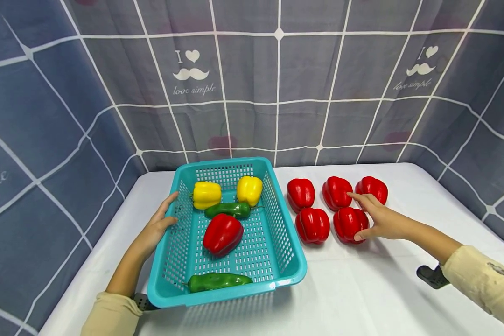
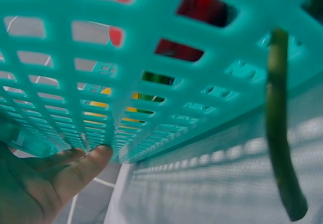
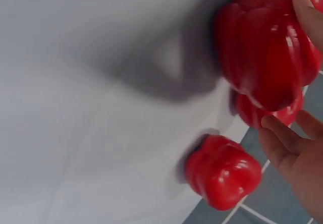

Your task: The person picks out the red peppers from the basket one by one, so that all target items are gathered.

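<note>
A turquoise basket [image 1: 231,296] holds two yellow bell peppers [image 1: 207,195], two green chili peppers [image 1: 219,281] and a red bell pepper [image 1: 223,234]. My left hand [image 1: 153,228] rests at the basket's left rim, its fingers fairly straight. In the left wrist view, a green stem [image 2: 283,133] sticks out through a hole in the basket. My right hand [image 1: 380,219] reaches over the front right red bell pepper [image 1: 349,224], with thumb and fingers spread around it. In the right wrist view, that pepper lies between thumb and fingers; contact is hard to tell.
Several more red bell peppers [image 1: 301,193] stand in two rows right of the basket on a white tabletop [image 1: 340,294]. Grey-blue checked cloth [image 1: 252,126] hangs behind the table and along both sides.
</note>
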Available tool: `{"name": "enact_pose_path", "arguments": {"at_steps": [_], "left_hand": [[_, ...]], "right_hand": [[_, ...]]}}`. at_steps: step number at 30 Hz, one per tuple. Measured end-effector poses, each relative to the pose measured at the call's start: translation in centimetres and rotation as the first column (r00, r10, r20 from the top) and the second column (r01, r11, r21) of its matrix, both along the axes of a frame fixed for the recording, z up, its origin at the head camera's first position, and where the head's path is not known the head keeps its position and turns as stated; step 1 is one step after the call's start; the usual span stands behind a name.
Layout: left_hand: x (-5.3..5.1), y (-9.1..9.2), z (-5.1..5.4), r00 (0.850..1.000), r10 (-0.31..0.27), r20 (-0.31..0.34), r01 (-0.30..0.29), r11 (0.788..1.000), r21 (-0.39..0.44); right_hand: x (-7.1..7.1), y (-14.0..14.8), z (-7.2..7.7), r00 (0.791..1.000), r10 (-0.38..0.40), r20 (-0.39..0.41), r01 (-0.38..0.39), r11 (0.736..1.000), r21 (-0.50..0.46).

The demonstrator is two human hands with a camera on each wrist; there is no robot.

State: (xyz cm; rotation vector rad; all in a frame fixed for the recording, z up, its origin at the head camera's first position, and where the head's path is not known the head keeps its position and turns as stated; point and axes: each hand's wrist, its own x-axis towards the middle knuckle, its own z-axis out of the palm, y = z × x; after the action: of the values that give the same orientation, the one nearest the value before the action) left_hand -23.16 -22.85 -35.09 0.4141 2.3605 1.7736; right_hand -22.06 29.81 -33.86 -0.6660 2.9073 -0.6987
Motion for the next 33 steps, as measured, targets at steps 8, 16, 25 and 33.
{"name": "enact_pose_path", "arguments": {"at_steps": [8,16,25,33], "left_hand": [[-0.1,-0.1,-0.1,1.0,0.007,-0.005,-0.007,1.0,-0.005],[-0.1,0.0,-0.3,1.0,0.017,0.001,-0.017,1.0,-0.012],[-0.1,-0.1,-0.3,1.0,0.024,0.002,-0.024,0.999,-0.023],[-0.1,0.0,-0.2,1.0,0.022,-0.002,-0.022,1.0,-0.008]], "right_hand": [[-1.1,-1.3,1.0,1.0,-0.011,-0.007,0.011,1.0,0.027],[-2.0,-3.2,2.1,1.0,0.001,-0.007,-0.001,0.998,0.061],[-2.9,-5.6,2.9,0.999,0.051,-0.019,-0.05,0.997,0.052],[-3.7,-8.2,3.7,0.998,0.065,-0.008,-0.065,0.996,0.055]]}}
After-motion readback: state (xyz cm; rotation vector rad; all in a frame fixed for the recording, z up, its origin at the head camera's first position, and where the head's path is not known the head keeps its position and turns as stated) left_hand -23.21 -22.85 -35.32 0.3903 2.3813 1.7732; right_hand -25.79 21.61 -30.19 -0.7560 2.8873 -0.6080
